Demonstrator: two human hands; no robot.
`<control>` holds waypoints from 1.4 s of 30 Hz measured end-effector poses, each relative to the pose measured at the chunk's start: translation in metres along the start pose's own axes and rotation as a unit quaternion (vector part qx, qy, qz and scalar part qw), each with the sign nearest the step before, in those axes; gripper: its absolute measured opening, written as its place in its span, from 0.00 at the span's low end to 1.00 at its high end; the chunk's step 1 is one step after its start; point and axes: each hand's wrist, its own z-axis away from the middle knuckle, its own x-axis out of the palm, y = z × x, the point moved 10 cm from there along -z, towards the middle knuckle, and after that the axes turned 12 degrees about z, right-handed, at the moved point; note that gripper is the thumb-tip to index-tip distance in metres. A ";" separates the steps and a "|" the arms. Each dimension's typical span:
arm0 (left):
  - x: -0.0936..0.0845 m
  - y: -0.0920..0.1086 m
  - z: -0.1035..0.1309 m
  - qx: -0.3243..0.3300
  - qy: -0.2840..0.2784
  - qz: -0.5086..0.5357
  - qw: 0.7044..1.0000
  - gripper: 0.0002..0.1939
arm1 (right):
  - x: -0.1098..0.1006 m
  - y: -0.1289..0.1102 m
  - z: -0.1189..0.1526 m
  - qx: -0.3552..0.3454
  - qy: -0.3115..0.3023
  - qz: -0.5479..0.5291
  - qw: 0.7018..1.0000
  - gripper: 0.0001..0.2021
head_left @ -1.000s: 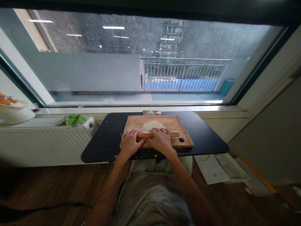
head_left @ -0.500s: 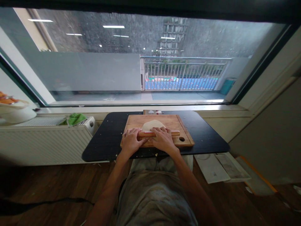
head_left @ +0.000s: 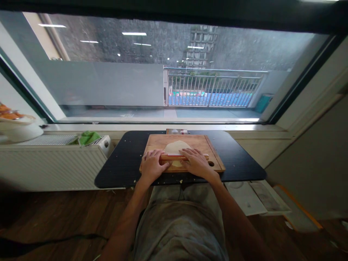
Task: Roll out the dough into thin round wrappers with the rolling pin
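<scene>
A wooden rolling pin (head_left: 174,157) lies crosswise over a flat piece of pale dough (head_left: 177,146) on a wooden cutting board (head_left: 156,141). The dough shows both beyond the pin and on its near side. My left hand (head_left: 152,165) is closed over the pin's left end, which its fingers hide. Toward the other end, my right hand (head_left: 198,162) rests on the pin with its fingers laid across it; the pin's right tip sticks out past them.
The board rests on a black table (head_left: 239,163) below a wide window. To the left is a white radiator (head_left: 54,166) with a green cloth (head_left: 88,137) on top. Flat white panels (head_left: 244,197) lie low at the right. Small crumbs dot the table.
My right hand has shifted right along the rolling pin, uncovering more of its middle. More dough shows on the near side of the pin. The left hand stays on its end.
</scene>
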 end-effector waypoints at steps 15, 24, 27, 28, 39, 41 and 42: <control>0.002 0.004 0.005 0.015 0.026 -0.031 0.999 0.26 | 0.000 0.022 0.013 0.038 0.012 0.022 0.999 0.28; 0.002 0.004 0.008 0.011 0.030 -0.042 0.999 0.28 | -0.005 0.015 0.016 0.058 0.019 0.009 0.998 0.29; 0.001 0.005 0.006 0.009 0.017 -0.048 0.999 0.28 | -0.004 0.015 0.015 0.063 0.020 0.007 0.998 0.30; 0.001 0.005 0.006 0.006 0.010 -0.051 0.999 0.27 | -0.003 0.015 0.016 0.065 0.022 0.007 0.998 0.30; 0.001 0.004 -0.010 0.008 -0.046 -0.059 0.997 0.30 | -0.002 0.013 0.019 0.073 0.045 0.012 0.996 0.29; 0.001 0.004 -0.010 0.008 -0.042 -0.057 0.997 0.29 | -0.002 0.013 0.019 0.072 0.050 0.014 0.996 0.29; 0.001 0.003 -0.010 0.008 -0.040 -0.057 0.998 0.29 | -0.002 0.013 0.020 0.072 0.053 0.014 0.996 0.28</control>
